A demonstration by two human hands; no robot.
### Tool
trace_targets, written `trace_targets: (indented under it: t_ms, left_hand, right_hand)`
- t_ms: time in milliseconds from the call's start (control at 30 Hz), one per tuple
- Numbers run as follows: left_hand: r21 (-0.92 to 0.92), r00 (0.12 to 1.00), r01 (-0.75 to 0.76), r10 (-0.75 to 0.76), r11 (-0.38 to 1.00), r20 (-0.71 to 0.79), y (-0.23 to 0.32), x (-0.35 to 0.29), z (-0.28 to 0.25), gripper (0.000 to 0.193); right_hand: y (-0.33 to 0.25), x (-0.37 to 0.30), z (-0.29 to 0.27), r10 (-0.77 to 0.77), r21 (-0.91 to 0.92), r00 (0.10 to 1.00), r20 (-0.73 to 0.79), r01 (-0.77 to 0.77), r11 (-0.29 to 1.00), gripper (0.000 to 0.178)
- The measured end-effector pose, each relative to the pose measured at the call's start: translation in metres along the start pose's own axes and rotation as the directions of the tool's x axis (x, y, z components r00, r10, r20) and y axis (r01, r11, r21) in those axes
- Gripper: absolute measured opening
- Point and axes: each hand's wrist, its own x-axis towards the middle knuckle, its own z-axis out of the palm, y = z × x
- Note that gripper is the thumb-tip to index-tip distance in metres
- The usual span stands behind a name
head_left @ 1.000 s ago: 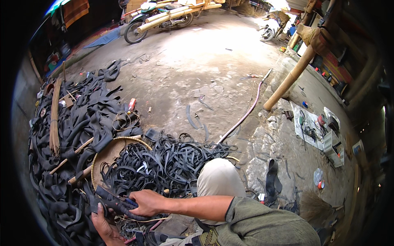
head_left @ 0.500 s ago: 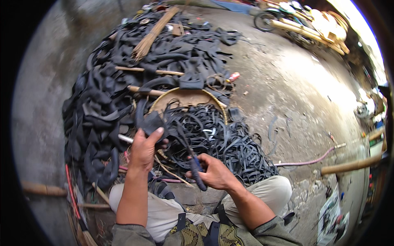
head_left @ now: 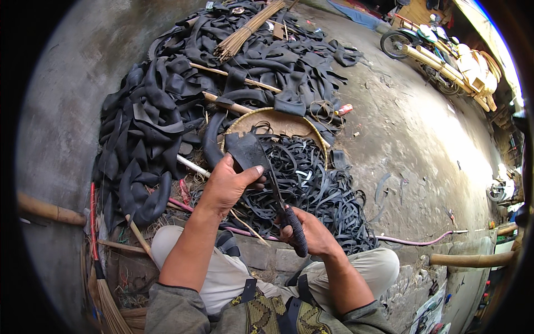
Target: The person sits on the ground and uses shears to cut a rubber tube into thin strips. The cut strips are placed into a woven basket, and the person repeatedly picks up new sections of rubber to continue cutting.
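My left hand (head_left: 231,183) is closed on a piece of black rubber sheet (head_left: 248,151), thumb on top, over the near left side of a round woven tray (head_left: 278,123). My right hand (head_left: 311,231) grips a pair of scissors (head_left: 298,232) by their dark wrapped handles. Their long dark blades point away from me and lie along the right edge of the rubber. How far apart the blades are is hard to tell. Beneath both hands, a heap of thin black rubber strips (head_left: 328,192) fills the tray and spills over its right side.
A large pile of black rubber pieces (head_left: 150,119) lies left and beyond, against a grey wall. On it rest a bundle of thin sticks (head_left: 250,29) and wooden poles. A pink hose (head_left: 414,241) crosses the floor. Farther right stands a motorcycle (head_left: 425,47) with bamboo poles.
The scissors have gone from beside the rubber to lying along its edge, with my hands closer together. The whole view has shifted, so the surroundings sit farther right.
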Motion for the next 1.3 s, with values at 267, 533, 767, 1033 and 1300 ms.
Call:
trace_targets:
  t_ms: [267,533,767,1033,1300]
  left_hand:
    - [0.099,1.0,0.01,-0.012,0.995,0.021,-0.004,-0.006,0.004,0.032]
    - [0.119,0.998,-0.007,-0.001,0.993,0.066,-0.005,-0.01,0.009,0.027]
    - [0.109,0.995,0.039,-0.049,0.993,0.088,-0.002,-0.01,0.004,0.035]
    - [0.176,0.968,0.076,-0.115,0.981,0.222,-0.008,-0.013,0.0,0.041]
    - [-0.19,0.985,0.093,-0.062,0.977,0.163,-0.011,-0.009,0.001,0.036]
  right_hand:
    - [0.0,-0.004,-0.003,0.017,-0.021,1.0,0.016,-0.017,1.0,0.056]
    - [-0.001,-0.006,-0.002,0.026,-0.002,0.999,-0.021,-0.026,1.0,0.046]
    - [-0.01,-0.01,0.001,0.158,0.197,0.988,0.004,-0.155,0.968,0.037]
    - [-0.012,-0.006,0.009,0.033,-0.021,0.989,-0.141,-0.036,0.999,0.029]
    - [-0.014,-0.014,0.018,0.114,0.213,0.986,-0.119,-0.087,0.973,0.028]
